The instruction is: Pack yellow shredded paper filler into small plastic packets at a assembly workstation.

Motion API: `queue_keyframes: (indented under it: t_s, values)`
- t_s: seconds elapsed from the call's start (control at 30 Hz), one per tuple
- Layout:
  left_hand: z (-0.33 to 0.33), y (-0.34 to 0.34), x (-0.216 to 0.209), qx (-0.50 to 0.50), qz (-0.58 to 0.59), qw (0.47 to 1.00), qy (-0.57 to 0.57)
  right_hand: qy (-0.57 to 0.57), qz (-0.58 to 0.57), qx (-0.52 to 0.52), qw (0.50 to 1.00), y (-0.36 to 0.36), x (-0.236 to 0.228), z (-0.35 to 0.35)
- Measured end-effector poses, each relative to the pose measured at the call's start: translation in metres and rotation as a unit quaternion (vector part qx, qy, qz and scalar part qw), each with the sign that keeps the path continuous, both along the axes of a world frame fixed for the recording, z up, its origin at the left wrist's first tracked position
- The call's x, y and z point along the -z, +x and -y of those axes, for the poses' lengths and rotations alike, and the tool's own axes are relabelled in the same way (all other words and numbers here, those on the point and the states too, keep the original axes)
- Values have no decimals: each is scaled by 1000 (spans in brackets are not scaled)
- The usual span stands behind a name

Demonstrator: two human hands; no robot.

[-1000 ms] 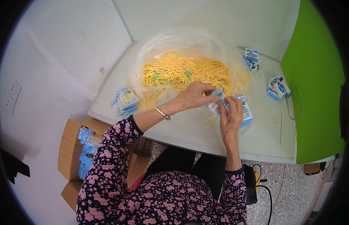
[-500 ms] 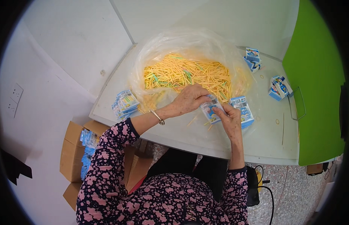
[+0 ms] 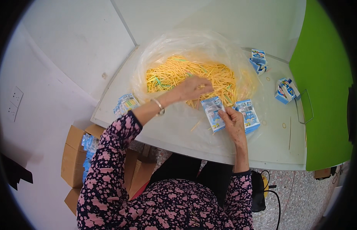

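My right hand (image 3: pixel 235 124) pinches a small blue-and-white packet (image 3: pixel 214 114) by its right side, thumb on the front. Over the heap of thin yellow sticks (image 3: pixel 167 72) hovers my left hand (image 3: pixel 194 88), slightly blurred, its fingers stretched out and apart with nothing visible in them. A few green and pinkish sticks lie among the yellow ones. The heap sits in a large clear plastic bag (image 3: pixel 194 38) with its mouth spread wide. Just right of the held packet, more blue-and-white packets (image 3: pixel 250 117) lie partly behind my right hand.
Filled packets (image 3: pixel 126 103) lie at the table's left edge. On the right are packets (image 3: pixel 258 57), a packet bundle (image 3: pixel 286 91) and a wire stand (image 3: pixel 309 107). Loose sticks (image 3: pixel 196 124) lie near the front. A cardboard box (image 3: pixel 73 161) with packets stands below left; a green panel (image 3: pixel 324 96) borders the right.
My left hand has let go of the packet and moved up and left over the sticks. The packet stays in my right hand, its front now more fully seen.
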State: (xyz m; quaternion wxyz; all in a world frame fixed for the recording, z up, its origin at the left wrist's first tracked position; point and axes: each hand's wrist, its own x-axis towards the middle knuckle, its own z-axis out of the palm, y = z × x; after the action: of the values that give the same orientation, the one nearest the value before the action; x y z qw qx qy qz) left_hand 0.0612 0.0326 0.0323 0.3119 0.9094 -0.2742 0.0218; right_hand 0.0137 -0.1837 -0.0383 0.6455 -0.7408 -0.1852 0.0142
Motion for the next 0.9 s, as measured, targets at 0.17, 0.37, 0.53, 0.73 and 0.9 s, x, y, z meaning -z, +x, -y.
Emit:
queue_keyframes:
  t_s: [0.17, 0.37, 0.53, 0.73, 0.9]
  values:
    - [-13, 48, 19, -44, 172, 954, 242, -29, -23, -67, 997, -6, -5, -9]
    - [13, 78, 18, -35, 84, 929, 359, -96, -10, -63, 993, -7, 3, -9]
    - [18, 88, 25, -16, 98, 915, 392, -116, 11, -60, 991, -7, 0, -11]
    - [10, 84, 58, -61, 213, 908, 356, -108, 6, -61, 992, -8, -2, -9]
    - [-1, 76, 60, -127, 210, 920, 304, -104, -22, -54, 993, -2, 0, -8]
